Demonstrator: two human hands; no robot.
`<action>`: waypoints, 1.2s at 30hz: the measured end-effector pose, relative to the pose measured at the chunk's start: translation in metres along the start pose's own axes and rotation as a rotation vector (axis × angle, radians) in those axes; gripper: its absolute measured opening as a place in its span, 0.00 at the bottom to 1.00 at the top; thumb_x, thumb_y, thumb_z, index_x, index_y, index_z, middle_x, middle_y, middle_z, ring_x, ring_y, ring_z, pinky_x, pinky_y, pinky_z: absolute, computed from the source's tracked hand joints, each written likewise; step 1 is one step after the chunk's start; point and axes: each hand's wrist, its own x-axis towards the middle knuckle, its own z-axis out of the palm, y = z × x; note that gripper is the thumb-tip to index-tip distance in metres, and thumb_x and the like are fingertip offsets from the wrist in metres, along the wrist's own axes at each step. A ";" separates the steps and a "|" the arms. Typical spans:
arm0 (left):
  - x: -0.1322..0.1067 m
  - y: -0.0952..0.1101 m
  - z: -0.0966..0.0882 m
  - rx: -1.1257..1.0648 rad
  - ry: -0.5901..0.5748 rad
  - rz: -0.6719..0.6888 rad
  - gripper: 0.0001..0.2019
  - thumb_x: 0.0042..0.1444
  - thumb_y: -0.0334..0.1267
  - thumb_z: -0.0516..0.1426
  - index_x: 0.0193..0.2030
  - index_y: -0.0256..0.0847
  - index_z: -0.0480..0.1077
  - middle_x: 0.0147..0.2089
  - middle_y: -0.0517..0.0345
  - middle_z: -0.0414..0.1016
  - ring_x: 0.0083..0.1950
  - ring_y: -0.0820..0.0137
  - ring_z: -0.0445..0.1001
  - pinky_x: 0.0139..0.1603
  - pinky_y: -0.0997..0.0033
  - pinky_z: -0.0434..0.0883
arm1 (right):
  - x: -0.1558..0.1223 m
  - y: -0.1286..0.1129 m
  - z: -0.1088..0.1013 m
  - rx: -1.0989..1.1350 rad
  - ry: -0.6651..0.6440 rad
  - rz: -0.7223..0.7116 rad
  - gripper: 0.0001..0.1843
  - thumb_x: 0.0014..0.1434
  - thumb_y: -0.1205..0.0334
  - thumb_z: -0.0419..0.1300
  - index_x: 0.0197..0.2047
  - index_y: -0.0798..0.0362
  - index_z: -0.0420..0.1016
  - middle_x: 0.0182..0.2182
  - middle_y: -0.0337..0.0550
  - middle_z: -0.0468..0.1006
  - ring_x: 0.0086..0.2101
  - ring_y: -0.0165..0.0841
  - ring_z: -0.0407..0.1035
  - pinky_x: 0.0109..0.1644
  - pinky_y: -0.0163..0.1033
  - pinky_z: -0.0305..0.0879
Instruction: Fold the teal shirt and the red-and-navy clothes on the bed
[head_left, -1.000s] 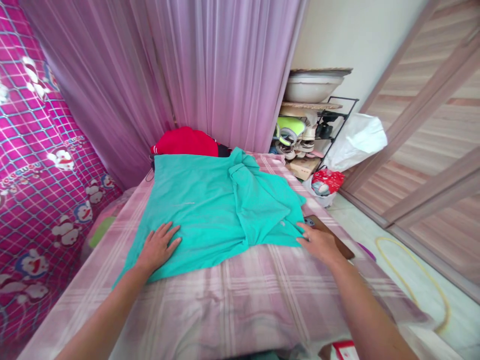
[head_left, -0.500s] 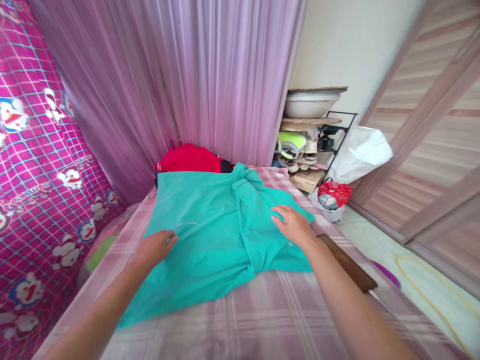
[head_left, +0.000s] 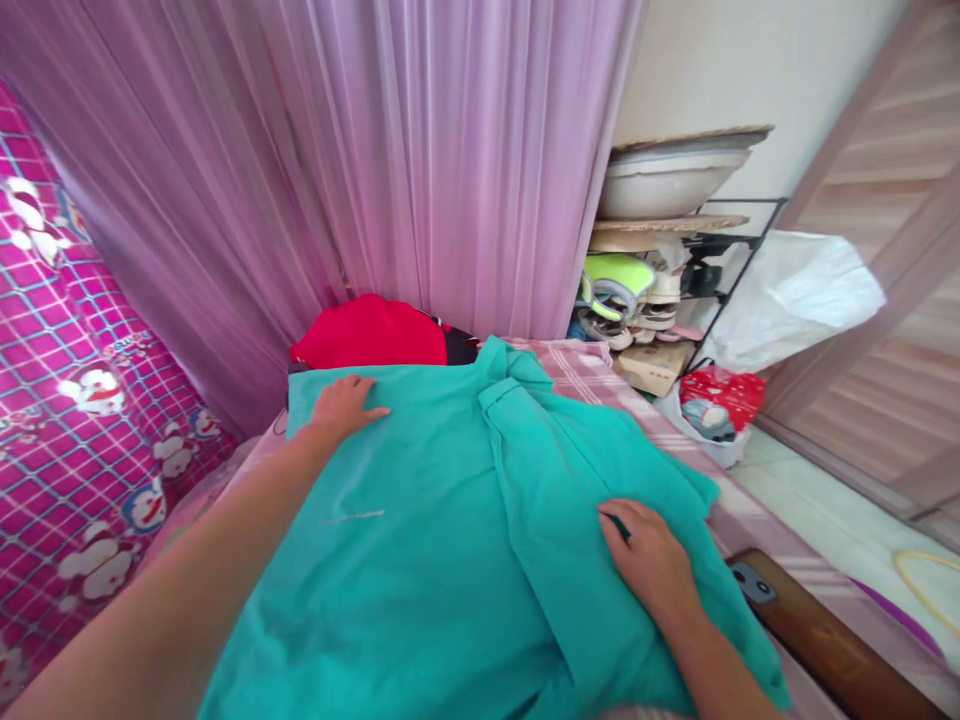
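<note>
A teal shirt lies spread over the bed, with its collar-like end at the far side and a folded strip running down its right part. My left hand rests on the shirt near its far left edge, fingers stretched out and thumb apart. On the right part of the shirt is my right hand, its fingers bent and the thumb tip close to the fingertips, in a pinch at the cloth. How much fabric lies between those fingertips is hard to see.
Behind the shirt sits a red cloth item against the purple curtain. A brown-backed phone lies on the bed at the right. Beyond the bed stand a shoe rack with basins on top and a red-and-white bag.
My left hand has moved forward to the far left of the shirt. My right hand has come down onto the cloth, with thumb and fingers nearer together. The view has shifted closer.
</note>
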 end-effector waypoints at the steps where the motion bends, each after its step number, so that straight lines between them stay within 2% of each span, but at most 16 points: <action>1: 0.007 0.000 0.004 -0.013 0.028 -0.015 0.35 0.60 0.56 0.53 0.67 0.35 0.60 0.66 0.37 0.64 0.66 0.48 0.64 0.63 0.52 0.62 | 0.001 -0.001 -0.002 0.000 -0.006 0.008 0.18 0.63 0.58 0.49 0.40 0.51 0.80 0.41 0.50 0.82 0.43 0.43 0.74 0.53 0.51 0.70; 5: 0.026 -0.008 0.012 -0.051 0.126 -0.094 0.38 0.61 0.54 0.53 0.72 0.33 0.52 0.69 0.36 0.60 0.67 0.49 0.62 0.63 0.54 0.63 | 0.002 -0.005 -0.004 -0.005 -0.029 0.035 0.17 0.63 0.57 0.49 0.41 0.47 0.80 0.42 0.48 0.82 0.44 0.43 0.74 0.53 0.50 0.69; 7: 0.032 -0.013 0.011 -0.033 0.082 -0.118 0.34 0.62 0.52 0.52 0.69 0.34 0.57 0.66 0.37 0.65 0.65 0.49 0.65 0.61 0.54 0.64 | 0.000 -0.005 -0.004 -0.008 -0.035 0.048 0.17 0.63 0.56 0.49 0.41 0.47 0.80 0.43 0.48 0.81 0.44 0.43 0.74 0.53 0.50 0.69; 10: 0.036 -0.020 0.007 0.003 0.018 -0.114 0.23 0.66 0.48 0.49 0.58 0.34 0.70 0.55 0.41 0.75 0.60 0.51 0.70 0.59 0.54 0.65 | -0.001 -0.004 -0.004 -0.011 -0.038 0.048 0.17 0.63 0.57 0.49 0.41 0.48 0.80 0.42 0.48 0.81 0.44 0.43 0.74 0.53 0.49 0.69; 12: 0.036 -0.025 0.006 0.004 0.039 -0.116 0.22 0.67 0.46 0.47 0.54 0.33 0.73 0.53 0.43 0.76 0.59 0.51 0.70 0.59 0.53 0.65 | -0.001 -0.005 -0.004 -0.017 -0.041 0.038 0.17 0.63 0.58 0.49 0.41 0.48 0.80 0.42 0.48 0.81 0.44 0.43 0.74 0.53 0.49 0.69; 16: 0.032 -0.026 0.008 -0.039 0.104 -0.135 0.25 0.69 0.44 0.43 0.55 0.24 0.70 0.55 0.42 0.73 0.60 0.49 0.68 0.59 0.48 0.65 | 0.001 -0.007 -0.005 -0.031 -0.042 0.021 0.18 0.63 0.58 0.49 0.42 0.50 0.80 0.42 0.50 0.81 0.44 0.43 0.74 0.52 0.50 0.69; 18: 0.028 -0.020 0.009 -0.048 0.132 -0.167 0.23 0.68 0.43 0.46 0.57 0.26 0.68 0.58 0.39 0.71 0.61 0.49 0.67 0.60 0.48 0.65 | 0.001 -0.008 -0.005 -0.036 -0.044 0.022 0.18 0.64 0.58 0.49 0.42 0.51 0.80 0.42 0.50 0.81 0.44 0.43 0.74 0.52 0.50 0.70; 20: 0.021 -0.009 0.013 -0.064 0.220 -0.175 0.23 0.66 0.42 0.48 0.62 0.31 0.65 0.65 0.38 0.66 0.65 0.50 0.64 0.63 0.49 0.63 | 0.001 -0.009 -0.005 -0.043 -0.051 0.029 0.18 0.63 0.58 0.49 0.42 0.50 0.80 0.43 0.50 0.81 0.44 0.43 0.74 0.52 0.51 0.70; 22: 0.006 0.006 0.020 -0.097 0.293 -0.054 0.25 0.66 0.42 0.48 0.67 0.35 0.61 0.71 0.42 0.59 0.70 0.53 0.58 0.68 0.51 0.58 | 0.000 -0.009 -0.006 -0.052 -0.065 0.032 0.18 0.63 0.58 0.49 0.42 0.49 0.80 0.43 0.49 0.81 0.44 0.43 0.74 0.53 0.51 0.70; 23: -0.005 0.015 0.026 -0.116 0.293 0.057 0.25 0.67 0.43 0.46 0.68 0.36 0.59 0.73 0.45 0.57 0.72 0.55 0.54 0.70 0.52 0.54 | 0.000 -0.009 -0.007 -0.058 -0.077 0.030 0.18 0.63 0.58 0.49 0.41 0.49 0.80 0.43 0.49 0.81 0.44 0.43 0.74 0.53 0.51 0.70; 24: -0.019 0.024 0.034 -0.123 0.244 0.195 0.25 0.68 0.45 0.45 0.68 0.38 0.61 0.73 0.47 0.56 0.74 0.55 0.51 0.72 0.52 0.51 | 0.001 -0.009 -0.009 -0.063 -0.093 0.028 0.17 0.63 0.58 0.49 0.41 0.49 0.81 0.43 0.49 0.82 0.44 0.43 0.74 0.53 0.50 0.70; 26: -0.050 0.040 0.054 -0.145 0.142 0.345 0.25 0.67 0.50 0.46 0.67 0.45 0.64 0.74 0.53 0.56 0.75 0.55 0.49 0.73 0.48 0.46 | 0.008 -0.014 -0.014 -0.069 -0.121 0.036 0.17 0.62 0.58 0.50 0.41 0.47 0.81 0.43 0.46 0.82 0.44 0.42 0.75 0.51 0.47 0.70; 28: -0.083 0.053 0.078 -0.186 0.070 0.406 0.28 0.66 0.56 0.46 0.69 0.51 0.62 0.75 0.55 0.54 0.75 0.55 0.49 0.73 0.46 0.45 | 0.026 -0.024 -0.022 -0.074 -0.127 0.048 0.17 0.63 0.57 0.50 0.43 0.44 0.81 0.43 0.44 0.83 0.43 0.40 0.76 0.48 0.44 0.71; 31: -0.119 0.063 0.108 -0.255 0.081 0.409 0.33 0.65 0.60 0.46 0.73 0.50 0.52 0.74 0.51 0.56 0.74 0.57 0.52 0.73 0.46 0.49 | 0.077 -0.058 -0.029 -0.080 -0.117 0.002 0.17 0.64 0.57 0.51 0.49 0.44 0.80 0.46 0.44 0.82 0.42 0.39 0.76 0.45 0.40 0.70; 34: -0.132 0.065 0.122 -0.286 0.128 0.385 0.34 0.66 0.59 0.45 0.74 0.49 0.49 0.73 0.50 0.57 0.73 0.57 0.55 0.72 0.45 0.52 | 0.144 -0.103 -0.022 -0.121 -0.166 -0.114 0.21 0.66 0.59 0.52 0.59 0.45 0.74 0.48 0.46 0.82 0.44 0.39 0.77 0.45 0.39 0.69; 36: -0.132 0.065 0.123 -0.286 0.144 0.372 0.34 0.65 0.59 0.45 0.74 0.51 0.48 0.73 0.49 0.57 0.73 0.56 0.55 0.71 0.42 0.52 | 0.186 -0.130 -0.007 -0.149 -0.199 -0.170 0.28 0.67 0.60 0.53 0.69 0.50 0.62 0.44 0.48 0.83 0.41 0.39 0.77 0.45 0.40 0.69</action>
